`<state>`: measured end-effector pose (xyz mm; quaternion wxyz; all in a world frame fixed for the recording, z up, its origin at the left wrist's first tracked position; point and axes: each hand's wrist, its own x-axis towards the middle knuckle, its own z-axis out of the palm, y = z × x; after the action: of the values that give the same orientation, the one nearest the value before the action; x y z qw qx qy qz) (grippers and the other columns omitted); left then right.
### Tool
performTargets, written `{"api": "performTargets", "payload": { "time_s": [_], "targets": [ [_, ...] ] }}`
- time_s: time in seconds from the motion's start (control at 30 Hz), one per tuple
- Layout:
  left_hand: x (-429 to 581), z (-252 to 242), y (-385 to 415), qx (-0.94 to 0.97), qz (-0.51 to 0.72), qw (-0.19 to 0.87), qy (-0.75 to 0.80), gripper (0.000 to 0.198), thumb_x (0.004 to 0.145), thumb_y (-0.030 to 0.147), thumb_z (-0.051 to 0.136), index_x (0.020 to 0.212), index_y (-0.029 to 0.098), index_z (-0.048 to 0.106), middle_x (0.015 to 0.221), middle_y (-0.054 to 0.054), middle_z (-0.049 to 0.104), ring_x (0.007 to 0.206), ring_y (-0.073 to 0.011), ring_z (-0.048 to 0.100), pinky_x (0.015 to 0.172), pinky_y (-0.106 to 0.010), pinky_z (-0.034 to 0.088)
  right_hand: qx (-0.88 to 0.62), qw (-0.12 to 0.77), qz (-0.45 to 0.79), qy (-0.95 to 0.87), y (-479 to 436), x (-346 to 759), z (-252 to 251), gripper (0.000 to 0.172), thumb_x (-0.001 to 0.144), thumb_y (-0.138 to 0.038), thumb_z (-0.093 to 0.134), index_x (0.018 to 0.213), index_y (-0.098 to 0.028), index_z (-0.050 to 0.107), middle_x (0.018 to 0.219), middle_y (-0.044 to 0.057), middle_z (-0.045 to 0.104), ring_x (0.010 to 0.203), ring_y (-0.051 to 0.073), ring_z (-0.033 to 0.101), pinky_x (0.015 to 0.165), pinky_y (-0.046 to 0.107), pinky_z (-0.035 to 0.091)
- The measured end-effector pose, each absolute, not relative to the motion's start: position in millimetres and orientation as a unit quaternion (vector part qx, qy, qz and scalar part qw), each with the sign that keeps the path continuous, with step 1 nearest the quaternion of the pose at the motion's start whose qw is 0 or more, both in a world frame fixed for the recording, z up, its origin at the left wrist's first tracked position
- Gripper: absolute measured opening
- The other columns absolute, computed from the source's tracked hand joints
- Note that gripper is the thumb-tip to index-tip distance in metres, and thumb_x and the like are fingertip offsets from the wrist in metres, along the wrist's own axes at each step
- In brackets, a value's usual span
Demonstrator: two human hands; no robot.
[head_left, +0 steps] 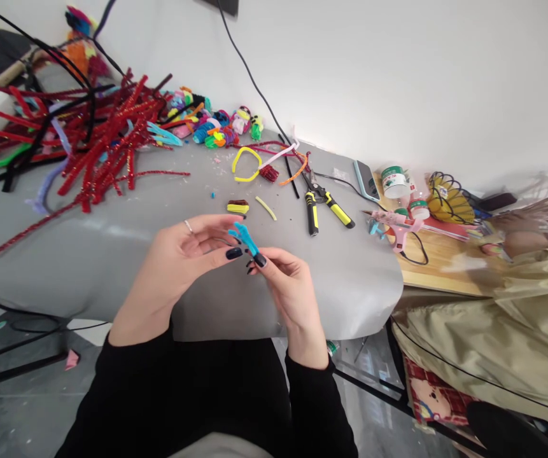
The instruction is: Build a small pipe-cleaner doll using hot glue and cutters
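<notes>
My right hand (289, 280) pinches the lower end of a small bundle of bent bright-blue pipe cleaner (247, 240) between thumb and fingers. Several short blue loops fan out at its top. My left hand (188, 257) is beside the bundle, its thumb and index finger apart around the fanned end; whether a fingertip touches it is hard to see. Just beyond the hands lies a small folded yellow and brown piece (238, 207). A short pale-yellow pipe cleaner (266, 208) lies to its right on the grey table cover (159, 210).
Red tinsel pipe cleaners (111, 137) pile up at the left. Small colourful pipe-cleaner figures (216, 127) line the wall. Yellow-handled pliers (324, 197) lie right of centre, near a phone (366, 180). A pink glue gun (400, 228) and a white jar (394, 182) are farther right.
</notes>
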<state>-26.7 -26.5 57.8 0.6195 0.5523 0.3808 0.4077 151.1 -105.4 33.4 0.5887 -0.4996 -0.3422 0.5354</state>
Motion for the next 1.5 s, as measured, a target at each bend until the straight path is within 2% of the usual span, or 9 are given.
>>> {"api": "performTargets", "payload": {
  "time_s": [0.27,0.47,0.57,0.7,0.9,1.03,1.23,1.4,1.5],
  "targets": [
    [-9,46,-27,0.546,0.412,0.660,0.312,0.032,0.079,0.049,0.093,0.085,0.020,0.083,0.101,-0.010,0.083,0.092,-0.0258,0.077,0.067,-0.030,0.062,-0.461,0.586,0.600,-0.288,-103,136,30,0.028,0.076,-0.048,0.094,0.088,-0.025,0.084,0.086,0.001,0.080,0.077,0.017,0.073,0.085,0.034,0.063],
    [-12,43,-26,0.518,0.466,0.609,0.378,0.038,0.082,0.053,0.091,0.095,0.020,0.079,0.091,-0.009,0.083,0.092,-0.0261,0.078,0.086,-0.037,0.063,-0.673,0.540,0.199,-0.465,-96,172,41,0.025,0.096,-0.037,0.066,0.113,-0.023,0.077,0.110,0.009,0.078,0.099,0.023,0.073,0.096,0.042,0.059],
    [-15,42,-25,0.535,0.458,0.594,0.390,0.042,0.085,0.057,0.087,0.104,0.020,0.078,0.092,-0.008,0.082,0.089,-0.0261,0.077,0.083,-0.038,0.063,-0.754,0.432,0.007,-0.495,-77,208,41,0.042,0.098,-0.036,0.060,0.137,-0.020,0.066,0.138,0.018,0.069,0.129,0.032,0.063,0.114,0.055,0.048],
    [-17,40,-23,0.562,0.445,0.584,0.382,0.038,0.089,0.051,0.082,0.109,0.020,0.074,0.103,-0.008,0.081,0.099,-0.0254,0.076,0.093,-0.039,0.061,-0.858,0.192,-0.024,-0.476,-43,245,44,0.076,0.093,-0.044,0.072,0.154,-0.006,0.047,0.161,0.035,0.046,0.152,0.048,0.042,0.123,0.065,0.031],
    [-17,39,-23,0.618,0.403,0.544,0.399,0.030,0.100,0.043,0.060,0.119,0.021,0.069,0.083,-0.002,0.066,0.079,-0.0204,0.065,0.074,-0.033,0.054,-0.860,-0.012,0.020,-0.510,-23,263,77,0.047,0.095,-0.035,0.065,0.133,-0.009,0.057,0.128,0.024,0.064,0.122,0.040,0.063,0.103,0.049,0.048],
    [-22,42,-30,0.649,0.347,0.514,0.441,0.035,0.104,0.042,0.047,0.122,0.021,0.068,0.072,0.002,0.048,0.062,-0.0174,0.046,0.058,-0.030,0.039,-0.862,-0.082,0.011,-0.500,-27,268,93,0.045,0.086,-0.022,0.068,0.127,-0.006,0.056,0.129,0.026,0.060,0.119,0.042,0.065,0.096,0.048,0.052],
    [-30,40,-43,0.687,0.353,0.483,0.414,0.035,0.107,0.046,0.047,0.115,0.022,0.070,0.078,0.001,0.056,0.065,-0.0165,0.049,0.063,-0.030,0.039,-0.882,0.077,0.004,-0.464,-71,281,82,0.039,0.083,-0.028,0.068,0.118,-0.013,0.058,0.127,0.023,0.063,0.119,0.038,0.066,0.100,0.047,0.052],
    [-29,37,-49,0.726,0.396,0.413,0.383,0.023,0.108,0.035,0.054,0.103,0.022,0.073,0.084,0.001,0.063,0.066,-0.0137,0.050,0.064,-0.027,0.040,-0.783,0.316,0.141,-0.517,-137,236,63,0.037,0.084,-0.045,0.069,0.112,-0.023,0.057,0.098,0.008,0.073,0.087,0.025,0.070,0.077,0.037,0.058],
    [-29,38,-52,0.733,0.407,0.395,0.374,0.021,0.107,0.030,0.055,0.102,0.023,0.074,0.082,0.002,0.061,0.065,-0.0127,0.049,0.061,-0.026,0.037,-0.714,0.368,0.214,-0.556,-164,193,52,0.036,0.087,-0.033,0.068,0.119,-0.024,0.057,0.102,0.005,0.074,0.087,0.020,0.072,0.076,0.032,0.060]
  ]
}}
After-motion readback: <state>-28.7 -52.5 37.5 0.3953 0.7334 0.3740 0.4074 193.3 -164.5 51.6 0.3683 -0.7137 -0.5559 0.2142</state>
